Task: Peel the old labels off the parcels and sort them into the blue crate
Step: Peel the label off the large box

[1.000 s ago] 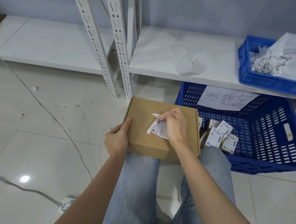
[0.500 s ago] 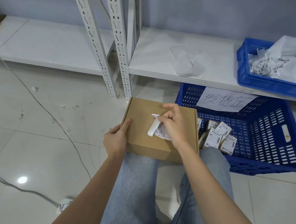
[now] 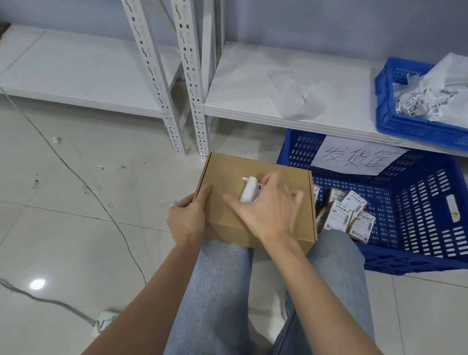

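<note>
- One view only, worn on the person's head, looking forward and steeply down.
- Close in: forearms rise from the bottom edge, with the cardboard box (image 3: 256, 199) on the knees at centre.
- Farther off: floor (image 3: 51, 217), shelf (image 3: 263, 94), wall.

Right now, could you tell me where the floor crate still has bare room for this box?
The floor crate is bare along its right and near sides. Small parcels crowd its left end, beside the box held by the left hand. The right hand is over the label. The shelf crate is full of paper.
</note>
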`<control>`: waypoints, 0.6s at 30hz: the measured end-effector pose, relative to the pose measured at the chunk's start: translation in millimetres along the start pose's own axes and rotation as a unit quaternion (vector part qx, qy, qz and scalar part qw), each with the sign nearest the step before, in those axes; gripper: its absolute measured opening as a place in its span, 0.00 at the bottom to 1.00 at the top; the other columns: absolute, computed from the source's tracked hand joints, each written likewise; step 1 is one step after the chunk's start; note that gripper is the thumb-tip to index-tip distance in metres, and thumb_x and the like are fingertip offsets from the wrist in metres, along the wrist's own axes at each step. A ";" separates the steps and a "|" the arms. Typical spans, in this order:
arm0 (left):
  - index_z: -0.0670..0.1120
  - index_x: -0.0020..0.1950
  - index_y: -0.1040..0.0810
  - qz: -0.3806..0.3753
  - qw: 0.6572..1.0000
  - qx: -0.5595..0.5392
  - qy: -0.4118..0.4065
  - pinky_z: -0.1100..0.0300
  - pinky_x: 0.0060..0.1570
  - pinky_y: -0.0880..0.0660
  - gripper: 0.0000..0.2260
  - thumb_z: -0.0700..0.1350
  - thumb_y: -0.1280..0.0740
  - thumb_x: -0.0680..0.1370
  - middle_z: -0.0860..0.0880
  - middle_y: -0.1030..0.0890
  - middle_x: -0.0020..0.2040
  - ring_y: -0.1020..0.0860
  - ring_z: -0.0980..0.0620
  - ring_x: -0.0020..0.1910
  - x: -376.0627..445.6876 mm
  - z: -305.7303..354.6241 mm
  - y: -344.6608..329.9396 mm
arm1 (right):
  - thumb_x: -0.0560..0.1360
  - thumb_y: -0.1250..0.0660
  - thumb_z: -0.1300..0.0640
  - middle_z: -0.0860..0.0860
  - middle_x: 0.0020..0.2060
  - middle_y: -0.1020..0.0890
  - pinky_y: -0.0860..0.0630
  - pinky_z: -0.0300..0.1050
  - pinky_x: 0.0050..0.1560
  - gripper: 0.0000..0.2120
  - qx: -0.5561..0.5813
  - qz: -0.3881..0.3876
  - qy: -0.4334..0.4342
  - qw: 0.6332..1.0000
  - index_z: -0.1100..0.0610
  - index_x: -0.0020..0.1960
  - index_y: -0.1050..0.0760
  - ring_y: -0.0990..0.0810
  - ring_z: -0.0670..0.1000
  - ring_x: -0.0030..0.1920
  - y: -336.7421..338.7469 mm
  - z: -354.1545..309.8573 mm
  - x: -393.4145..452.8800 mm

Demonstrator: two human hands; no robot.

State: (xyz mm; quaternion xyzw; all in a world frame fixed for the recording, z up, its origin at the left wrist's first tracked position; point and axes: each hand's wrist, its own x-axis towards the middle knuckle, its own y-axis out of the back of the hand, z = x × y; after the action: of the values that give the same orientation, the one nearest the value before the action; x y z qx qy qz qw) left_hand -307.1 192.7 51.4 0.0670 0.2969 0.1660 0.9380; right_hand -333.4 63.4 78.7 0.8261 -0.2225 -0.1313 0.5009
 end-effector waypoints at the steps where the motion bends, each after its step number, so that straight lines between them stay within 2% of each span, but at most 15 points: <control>1: 0.50 0.53 0.15 -0.001 1.000 -0.002 0.002 0.58 0.59 0.27 0.17 0.59 0.26 0.71 0.52 0.17 0.54 0.21 0.52 0.54 -0.3 -0.1 0.2 | 0.61 0.31 0.32 0.43 0.38 0.26 0.41 0.46 0.53 0.30 0.008 -0.004 -0.004 1.000 0.51 0.49 0.38 0.26 0.48 0.43 -1.6 1.6 -3.6; 4: 0.50 0.53 0.15 -0.006 1.000 -0.012 0.008 0.59 0.56 0.27 0.16 0.58 0.25 0.71 0.52 0.18 0.52 0.22 0.53 0.52 -1.3 0.6 1.3 | 0.66 0.27 0.45 0.41 0.37 0.23 0.37 0.45 0.58 0.23 0.130 -0.014 -0.008 0.991 0.51 0.54 0.33 0.24 0.44 0.44 -11.1 14.0 -8.9; 7: 0.49 0.54 0.15 -0.015 1.000 -0.019 0.006 0.62 0.51 0.30 0.16 0.56 0.25 0.71 0.55 0.18 0.47 0.23 0.56 0.47 -3.2 3.2 1.1 | 0.68 0.26 0.53 0.41 0.34 0.23 0.30 0.52 0.60 0.20 0.222 -0.025 -0.020 0.975 0.50 0.55 0.32 0.24 0.44 0.40 -14.6 21.2 -10.0; 11: 0.48 0.55 0.16 -0.014 1.000 -0.021 0.010 0.62 0.51 0.30 0.17 0.56 0.25 0.71 0.55 0.20 0.45 0.23 0.54 0.49 -4.8 4.1 0.6 | 0.69 0.28 0.58 0.43 0.35 0.22 0.27 0.55 0.56 0.19 0.264 -0.033 -0.032 0.963 0.48 0.53 0.35 0.22 0.52 0.45 -14.9 23.0 -6.7; 15: 0.49 0.54 0.15 -0.018 1.000 -0.015 0.005 0.62 0.53 0.29 0.17 0.57 0.25 0.72 0.54 0.19 0.46 0.23 0.54 0.49 -4.7 3.5 0.9 | 0.69 0.29 0.61 0.41 0.34 0.25 0.26 0.57 0.54 0.19 0.296 -0.039 -0.052 0.953 0.48 0.52 0.34 0.23 0.54 0.45 -13.8 24.0 -7.4; 18: 0.49 0.55 0.15 -0.017 1.000 -0.013 0.003 0.62 0.54 0.29 0.17 0.57 0.26 0.72 0.56 0.20 0.44 0.23 0.54 0.50 -4.2 3.7 1.1 | 0.69 0.29 0.61 0.44 0.38 0.23 0.25 0.58 0.51 0.19 0.314 -0.044 -0.072 0.946 0.47 0.52 0.34 0.23 0.55 0.45 -11.8 25.1 -7.6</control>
State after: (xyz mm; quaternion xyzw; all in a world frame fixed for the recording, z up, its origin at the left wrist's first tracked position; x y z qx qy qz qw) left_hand -308.5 192.2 56.9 0.0494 0.2984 0.1541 0.9406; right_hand -348.2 52.6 56.6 0.9388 -0.2513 -0.1356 0.1926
